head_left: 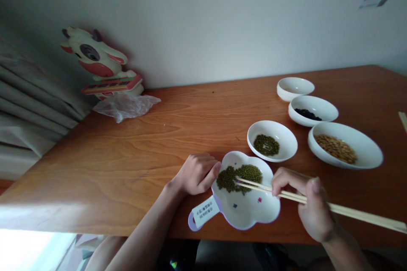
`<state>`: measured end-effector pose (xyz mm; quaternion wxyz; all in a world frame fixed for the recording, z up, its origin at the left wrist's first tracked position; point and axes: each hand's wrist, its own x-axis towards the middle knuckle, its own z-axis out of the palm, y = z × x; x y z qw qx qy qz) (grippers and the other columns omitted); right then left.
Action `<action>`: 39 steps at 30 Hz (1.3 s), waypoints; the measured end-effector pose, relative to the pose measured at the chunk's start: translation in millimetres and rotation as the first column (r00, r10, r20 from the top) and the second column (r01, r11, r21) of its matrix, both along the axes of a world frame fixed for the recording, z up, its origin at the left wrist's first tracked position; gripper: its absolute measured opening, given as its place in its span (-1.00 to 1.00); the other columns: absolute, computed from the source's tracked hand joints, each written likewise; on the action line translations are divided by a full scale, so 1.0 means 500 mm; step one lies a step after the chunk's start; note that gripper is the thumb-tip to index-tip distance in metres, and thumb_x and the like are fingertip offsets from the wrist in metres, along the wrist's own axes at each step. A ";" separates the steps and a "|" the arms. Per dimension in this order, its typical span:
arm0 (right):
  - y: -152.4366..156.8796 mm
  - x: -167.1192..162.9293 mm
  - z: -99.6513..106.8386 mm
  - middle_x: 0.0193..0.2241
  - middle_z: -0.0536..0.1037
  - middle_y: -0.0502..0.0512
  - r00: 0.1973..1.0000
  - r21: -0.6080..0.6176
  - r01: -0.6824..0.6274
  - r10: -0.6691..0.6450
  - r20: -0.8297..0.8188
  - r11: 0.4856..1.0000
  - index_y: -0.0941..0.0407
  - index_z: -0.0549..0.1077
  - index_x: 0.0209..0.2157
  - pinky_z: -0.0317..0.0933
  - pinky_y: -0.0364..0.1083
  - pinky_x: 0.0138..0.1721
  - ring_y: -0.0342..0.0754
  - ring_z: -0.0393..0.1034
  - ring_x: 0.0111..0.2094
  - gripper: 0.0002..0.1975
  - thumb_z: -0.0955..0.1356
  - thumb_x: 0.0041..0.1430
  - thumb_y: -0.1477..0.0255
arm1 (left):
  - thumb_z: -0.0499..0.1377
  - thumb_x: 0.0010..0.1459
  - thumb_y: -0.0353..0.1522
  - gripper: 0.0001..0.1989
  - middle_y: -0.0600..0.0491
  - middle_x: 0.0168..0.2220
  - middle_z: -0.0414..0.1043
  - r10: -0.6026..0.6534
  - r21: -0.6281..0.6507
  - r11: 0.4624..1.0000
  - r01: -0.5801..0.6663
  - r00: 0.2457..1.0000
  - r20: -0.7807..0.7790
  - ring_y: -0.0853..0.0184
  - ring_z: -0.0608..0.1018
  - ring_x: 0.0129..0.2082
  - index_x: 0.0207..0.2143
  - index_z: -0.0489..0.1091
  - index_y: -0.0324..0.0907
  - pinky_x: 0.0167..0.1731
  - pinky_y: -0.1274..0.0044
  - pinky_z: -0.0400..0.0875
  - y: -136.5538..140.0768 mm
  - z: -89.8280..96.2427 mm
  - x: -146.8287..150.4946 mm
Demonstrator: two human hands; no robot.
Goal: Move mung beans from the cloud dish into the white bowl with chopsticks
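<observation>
My right hand (313,205) is closed around a pair of wooden chopsticks (292,196). Their tips reach down among green mung beans (251,172) in a white flower-shaped dish (241,214) with a purple rim and a labelled handle. Whether a bean sits between the tips is too small to tell. My left hand (200,173) grips the dish's left rim, fingers curled and thumb against the edge. Just behind the dish, a round white bowl (286,135) contains more mung beans (266,145).
To the right stand white bowls: one with tan beans or kernels (335,148), one with dark seeds (308,114), and a farther bowl (295,87). At the back left, a cow toy with a keyboard (101,63) leans near the wall beside a clear plastic bag (125,106).
</observation>
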<state>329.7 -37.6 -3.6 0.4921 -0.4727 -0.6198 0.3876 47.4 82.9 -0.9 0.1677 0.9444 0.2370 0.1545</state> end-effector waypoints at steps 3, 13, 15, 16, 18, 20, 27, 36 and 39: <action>-0.002 -0.002 -0.003 -0.54 0.46 0.09 1.000 0.007 -0.002 0.002 0.002 1.000 0.06 0.48 -0.49 0.18 -0.01 -0.41 0.02 0.34 -0.46 -0.20 -0.09 0.38 -0.12 | -0.19 0.47 -0.30 -0.57 0.03 -0.48 0.38 -0.004 0.010 1.000 0.004 1.000 0.004 0.32 0.40 -0.46 -0.45 0.26 -0.16 -0.33 0.45 0.30 0.000 0.000 0.000; 0.001 -0.009 -0.008 -0.56 0.48 0.09 0.999 0.090 0.039 -0.038 -0.015 0.995 0.07 0.53 -0.51 0.20 -0.01 -0.41 0.00 0.37 -0.49 -0.22 -0.04 0.43 -0.05 | -0.18 0.47 -0.30 -0.57 0.03 -0.48 0.38 -0.001 0.013 1.000 0.001 1.000 -0.002 0.32 0.41 -0.45 -0.45 0.27 -0.16 -0.33 0.46 0.31 0.001 -0.002 0.000; -0.001 -0.013 -0.008 -0.57 0.47 0.08 0.998 0.097 0.052 -0.049 -0.036 0.994 0.07 0.54 -0.51 0.19 -0.01 -0.42 0.00 0.36 -0.50 -0.22 -0.04 0.44 -0.04 | -0.19 0.47 -0.30 -0.57 0.03 -0.48 0.38 0.003 0.010 1.000 -0.003 1.000 0.004 0.32 0.40 -0.46 -0.45 0.26 -0.16 -0.33 0.46 0.30 0.001 -0.002 0.000; -0.001 -0.015 -0.008 -0.58 0.47 0.08 0.998 0.098 0.057 -0.053 -0.046 0.994 0.07 0.54 -0.51 0.18 -0.01 -0.42 0.00 0.36 -0.50 -0.22 -0.03 0.44 -0.04 | -0.19 0.47 -0.30 -0.57 0.03 -0.49 0.37 0.004 0.010 1.000 -0.004 1.000 0.005 0.32 0.40 -0.46 -0.45 0.26 -0.15 -0.34 0.46 0.30 0.001 -0.002 0.000; -0.002 -0.018 -0.008 -0.58 0.48 0.08 0.996 0.097 0.066 -0.059 -0.073 0.993 0.06 0.55 -0.51 0.17 -0.02 -0.42 0.00 0.36 -0.50 -0.22 -0.02 0.44 -0.04 | -0.18 0.47 -0.30 -0.57 0.03 -0.49 0.37 0.005 0.013 1.000 -0.005 1.000 0.006 0.32 0.40 -0.46 -0.46 0.26 -0.16 -0.34 0.46 0.30 0.001 -0.001 0.000; -0.003 -0.021 -0.005 -0.59 0.49 0.09 0.992 0.093 0.080 -0.070 -0.109 0.992 0.07 0.55 -0.52 0.16 -0.02 -0.43 -0.01 0.35 -0.51 -0.22 -0.02 0.43 -0.05 | -0.18 0.47 -0.30 -0.57 0.03 -0.49 0.38 0.006 0.015 1.000 -0.006 1.000 0.003 0.32 0.40 -0.46 -0.46 0.27 -0.16 -0.34 0.46 0.30 0.000 0.000 0.000; -0.002 0.004 0.027 -0.66 0.41 0.11 0.934 0.137 0.250 -0.201 -0.295 0.959 0.05 0.59 -0.56 0.16 -0.01 -0.46 0.01 0.28 -0.52 -0.18 -0.01 0.42 -0.08 | -0.17 0.47 -0.31 -0.57 0.04 -0.50 0.36 0.007 0.002 1.000 -0.007 1.000 0.021 0.34 0.37 -0.49 -0.47 0.25 -0.15 -0.38 0.47 0.28 -0.002 0.000 0.001; 0.010 0.073 0.032 -0.57 0.50 0.15 0.776 0.185 0.600 -0.510 -0.370 0.778 0.06 0.60 -0.52 0.20 0.00 -0.43 0.03 0.40 -0.43 -0.22 0.05 0.39 -0.11 | -0.18 0.47 -0.31 -0.58 0.04 -0.49 0.32 0.007 -0.025 1.000 -0.006 1.000 0.026 0.34 0.33 -0.48 -0.46 0.23 -0.15 -0.37 0.46 0.25 0.002 -0.010 -0.003; 0.016 0.082 0.030 -0.55 0.51 0.15 0.747 0.164 0.645 -0.570 -0.343 0.746 0.08 0.59 -0.53 0.19 -0.01 -0.45 0.01 0.37 -0.46 -0.20 0.03 0.38 -0.13 | -0.17 0.46 -0.32 -0.60 0.06 -0.49 0.30 0.002 -0.038 0.999 -0.001 1.000 0.029 0.34 0.31 -0.48 -0.46 0.22 -0.15 -0.37 0.46 0.24 0.001 -0.011 -0.005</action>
